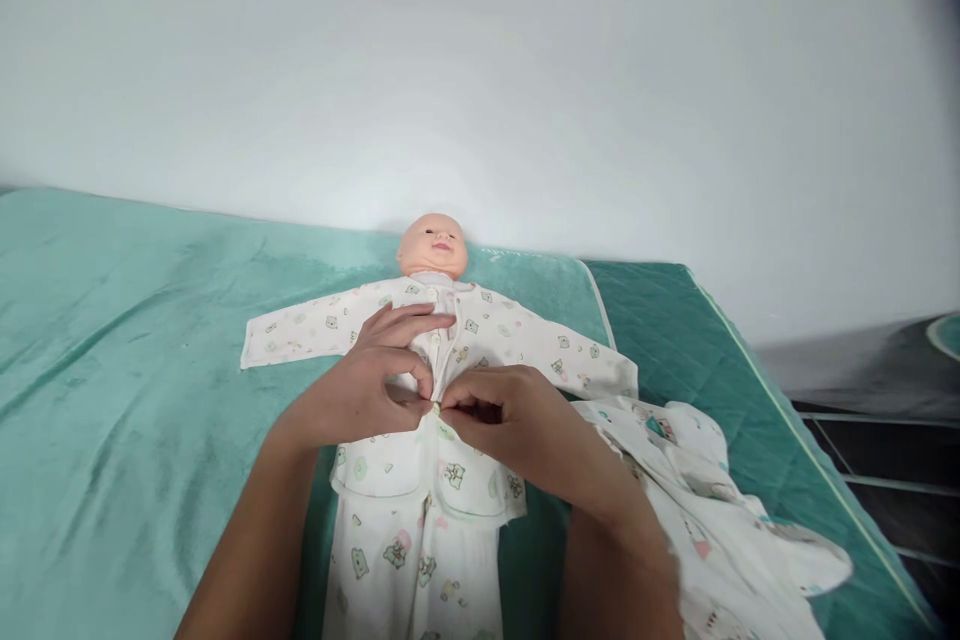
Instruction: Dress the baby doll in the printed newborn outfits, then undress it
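Note:
A baby doll (433, 246) lies on its back, dressed in a white printed jacket (517, 325) and matching trousers (390, 560). The jacket's sleeves stretch out to both sides. At the middle of the jacket front, my left hand (382, 370) pinches one edge between thumb and index finger, its other fingers spread over the chest. Opposite it, the fingertips of my right hand (499, 405) pinch the other edge. The two pinches almost meet at the placket, and whatever fastener lies between them is mostly hidden. Higher up, a small button shows on the front edge.
Beneath the doll is a light green blanket (135, 350) over a darker quilted mattress cover (652, 320). Another white printed baby garment (720, 510) lies crumpled at the right. A pale wall (480, 70) rises behind, and the bed's edge drops to dark flooring (892, 450).

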Demonstrator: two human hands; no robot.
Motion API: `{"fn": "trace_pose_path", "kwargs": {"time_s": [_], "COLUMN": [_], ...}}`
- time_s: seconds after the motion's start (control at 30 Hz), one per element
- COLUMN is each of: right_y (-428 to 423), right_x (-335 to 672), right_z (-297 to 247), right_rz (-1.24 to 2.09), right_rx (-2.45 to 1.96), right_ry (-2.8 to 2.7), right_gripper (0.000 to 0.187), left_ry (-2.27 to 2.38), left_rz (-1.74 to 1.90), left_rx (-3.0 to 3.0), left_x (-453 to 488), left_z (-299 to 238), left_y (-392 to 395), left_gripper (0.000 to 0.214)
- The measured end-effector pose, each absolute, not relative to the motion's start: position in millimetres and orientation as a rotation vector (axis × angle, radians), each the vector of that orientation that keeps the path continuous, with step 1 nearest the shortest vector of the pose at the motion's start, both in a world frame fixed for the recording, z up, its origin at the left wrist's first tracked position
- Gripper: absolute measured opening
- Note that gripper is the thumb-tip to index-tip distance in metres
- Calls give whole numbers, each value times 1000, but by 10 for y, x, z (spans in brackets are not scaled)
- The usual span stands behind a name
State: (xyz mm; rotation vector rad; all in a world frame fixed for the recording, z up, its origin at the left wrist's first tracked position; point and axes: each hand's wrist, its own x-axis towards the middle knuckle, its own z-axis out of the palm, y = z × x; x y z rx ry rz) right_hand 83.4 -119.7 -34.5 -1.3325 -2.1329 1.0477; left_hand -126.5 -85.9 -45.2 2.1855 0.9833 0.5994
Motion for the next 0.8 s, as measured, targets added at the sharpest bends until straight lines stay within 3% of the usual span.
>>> {"fn": "trace_pose_path", "kwargs": {"time_s": [0.4, 0.57, 0.8], "right_y": [-1176, -1199, -1220], "right_x": [872, 783, 679], "right_z": [-365, -369, -333], "right_rz": [1128, 1055, 975], "right_rx": [-1284, -1411, -1651], "right_ry": [-2085, -2066, -1968], "right_gripper": [26, 29, 32], "left_ry": [902, 964, 1010], "left_rz": [539, 530, 613], "left_rx": [2109, 2139, 2102], "left_x": [-1334, -1307, -1302], "left_z": [-429, -455, -441], "left_y": [-822, -812, -837], "left_gripper": [13, 4, 13]}}
